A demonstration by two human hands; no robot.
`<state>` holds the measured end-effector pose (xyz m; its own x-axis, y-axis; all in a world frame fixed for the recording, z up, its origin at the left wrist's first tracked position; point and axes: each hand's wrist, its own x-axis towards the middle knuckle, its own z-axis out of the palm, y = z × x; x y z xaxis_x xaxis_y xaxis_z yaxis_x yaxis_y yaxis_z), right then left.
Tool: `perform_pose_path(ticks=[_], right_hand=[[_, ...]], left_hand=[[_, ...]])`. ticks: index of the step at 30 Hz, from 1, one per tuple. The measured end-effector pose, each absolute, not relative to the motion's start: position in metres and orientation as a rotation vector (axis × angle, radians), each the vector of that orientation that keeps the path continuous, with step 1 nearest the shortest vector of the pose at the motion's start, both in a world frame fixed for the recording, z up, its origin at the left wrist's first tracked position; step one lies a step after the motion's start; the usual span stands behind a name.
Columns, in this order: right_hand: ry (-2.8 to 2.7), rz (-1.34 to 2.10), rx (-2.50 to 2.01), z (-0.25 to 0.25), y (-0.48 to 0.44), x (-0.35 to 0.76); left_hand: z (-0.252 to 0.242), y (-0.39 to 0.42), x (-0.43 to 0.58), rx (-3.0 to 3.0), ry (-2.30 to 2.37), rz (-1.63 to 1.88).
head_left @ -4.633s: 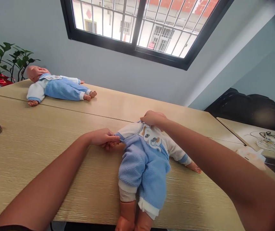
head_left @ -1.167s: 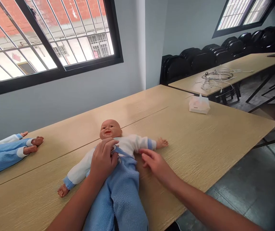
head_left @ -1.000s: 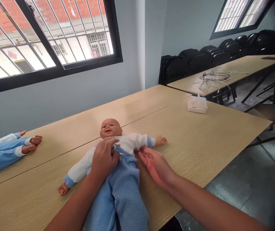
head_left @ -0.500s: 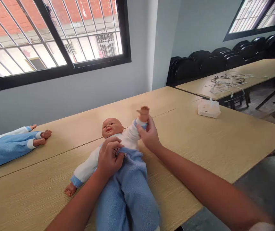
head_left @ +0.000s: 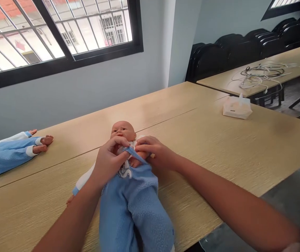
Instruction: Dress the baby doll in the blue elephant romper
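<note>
A baby doll point(head_left: 124, 129) lies on its back on the table, head away from me, in a white top and blue fleece overalls point(head_left: 125, 197). My left hand point(head_left: 110, 159) pinches the blue upper edge point(head_left: 136, 154) of the overalls and lifts it off the chest. Closed around the doll's arm on the right is my right hand point(head_left: 156, 150). That arm is bent over the chest, its small hand point(head_left: 134, 161) by the lifted edge. The doll's other arm point(head_left: 85, 176) lies out to the left, partly behind my forearm.
A second doll point(head_left: 11, 152) in similar blue and white clothes lies on the table point(head_left: 205, 150) at the left. A white tissue box point(head_left: 237, 107) stands at the right. Tangled cables point(head_left: 261, 75) lie on a farther table, before stacked black chairs point(head_left: 228, 52).
My right hand has brought the doll's raised arm down and inward over its chest. My left hand has pulled the overalls' upper edge up and away from the body. The view has shifted slightly.
</note>
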<state>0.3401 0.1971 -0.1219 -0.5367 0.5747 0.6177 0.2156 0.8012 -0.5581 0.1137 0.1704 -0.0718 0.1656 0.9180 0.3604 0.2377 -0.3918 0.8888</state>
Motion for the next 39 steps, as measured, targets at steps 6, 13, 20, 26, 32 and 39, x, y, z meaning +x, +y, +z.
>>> perform_pose_path(ticks=[6,13,20,26,32,39], right_hand=[[-1.877,0.815,-0.529,-0.127,0.193,0.333],[-1.856,1.029,-0.525,-0.115,0.184,0.334],[-1.72,1.427,-0.57,-0.1,0.179,0.334],[-1.478,1.667,-0.617,-0.103,0.179,0.333],[-1.699,1.755,-0.592,-0.084,0.187,0.364],[-2.024,1.786,-0.717,-0.07,0.204,0.408]], left_hand=[[-0.073,0.177,0.109,1.733,1.128,0.973],[-0.088,0.179,0.108,2.302,1.049,1.356],[-0.093,0.169,0.103,2.858,1.009,1.475],[-0.079,0.153,0.103,3.068,0.671,1.002],[-0.08,0.146,0.114,3.135,0.778,0.943],[-0.076,0.139,0.116,3.112,0.672,0.865]])
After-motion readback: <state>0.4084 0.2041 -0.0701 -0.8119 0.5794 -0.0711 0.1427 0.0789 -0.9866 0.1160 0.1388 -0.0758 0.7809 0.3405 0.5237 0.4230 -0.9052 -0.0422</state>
